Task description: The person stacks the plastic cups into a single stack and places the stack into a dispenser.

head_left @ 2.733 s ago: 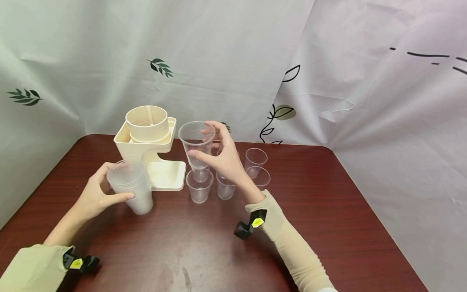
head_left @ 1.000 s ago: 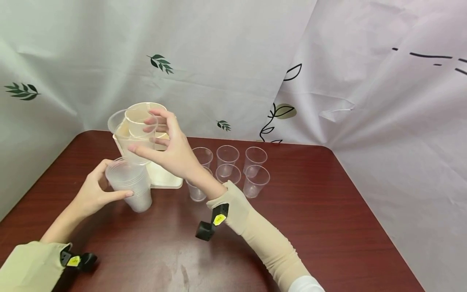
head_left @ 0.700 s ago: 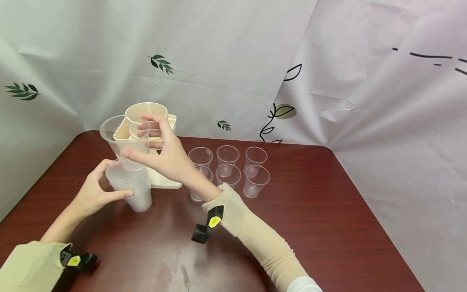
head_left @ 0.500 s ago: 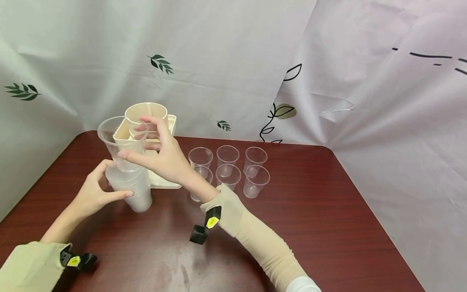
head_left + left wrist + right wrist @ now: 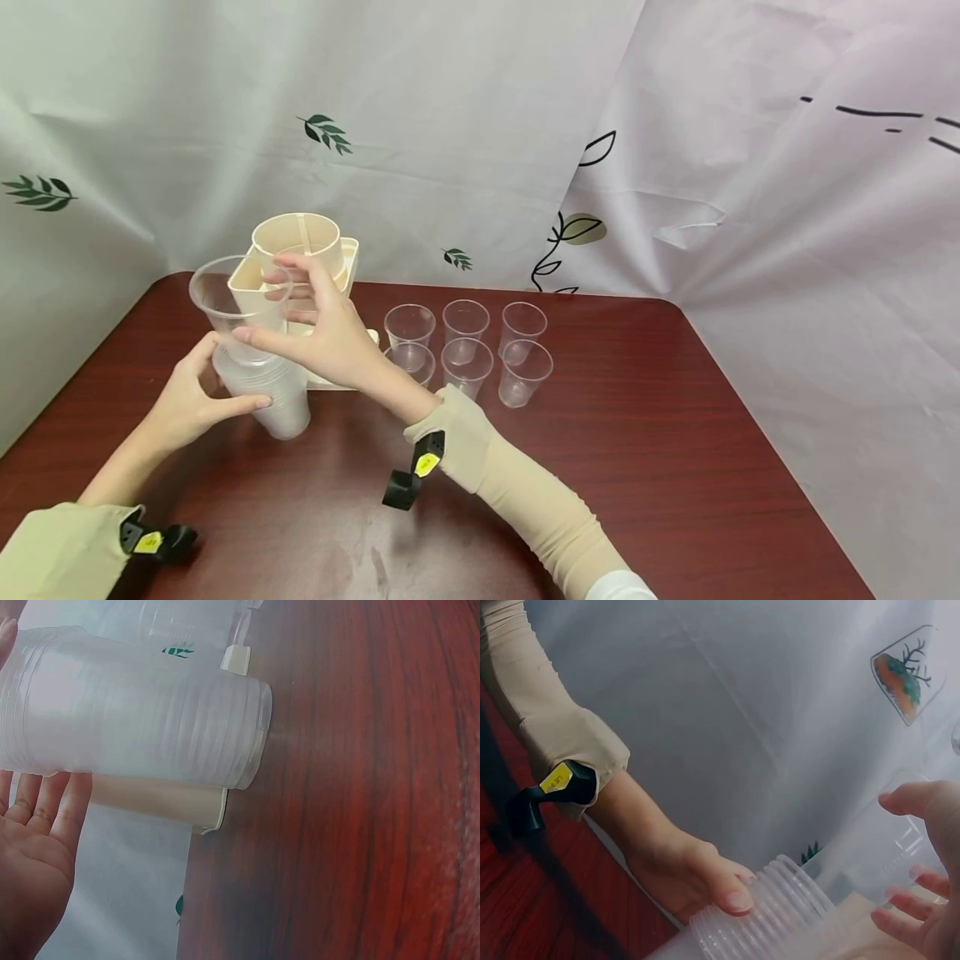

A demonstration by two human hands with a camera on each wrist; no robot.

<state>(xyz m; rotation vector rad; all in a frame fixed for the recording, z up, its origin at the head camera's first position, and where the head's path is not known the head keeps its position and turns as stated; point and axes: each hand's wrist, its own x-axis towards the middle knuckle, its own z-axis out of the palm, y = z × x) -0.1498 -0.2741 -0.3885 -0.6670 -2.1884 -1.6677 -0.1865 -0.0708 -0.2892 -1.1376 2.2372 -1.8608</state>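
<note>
My left hand (image 5: 195, 400) grips a stack of nested clear plastic cups (image 5: 276, 398) from its left side, thumb across the front. The stack stands slightly tilted close over the table. My right hand (image 5: 330, 333) holds a clear plastic cup (image 5: 228, 308) between thumb and fingers, mouth up, right above that stack. The cup's lower end overlaps the stack's top rims. From the right wrist view, this cup (image 5: 866, 851) lines up with the stack's ridged rims (image 5: 780, 900). In the left wrist view, the fingers (image 5: 52, 802) lie against the stack's side.
A cream plastic stand (image 5: 247, 287) with a round holder (image 5: 322, 242) on top is just behind the hands, its base partly hidden. Several smaller clear cups (image 5: 522, 375) stand in two rows on the dark red table (image 5: 637, 467). A patterned white curtain (image 5: 450, 125) hangs behind.
My right hand has carried the cup left from near the small cups, past the stand, then lowered it to the stack's mouth. My left hand keeps its grip on the stack, nearly still.
</note>
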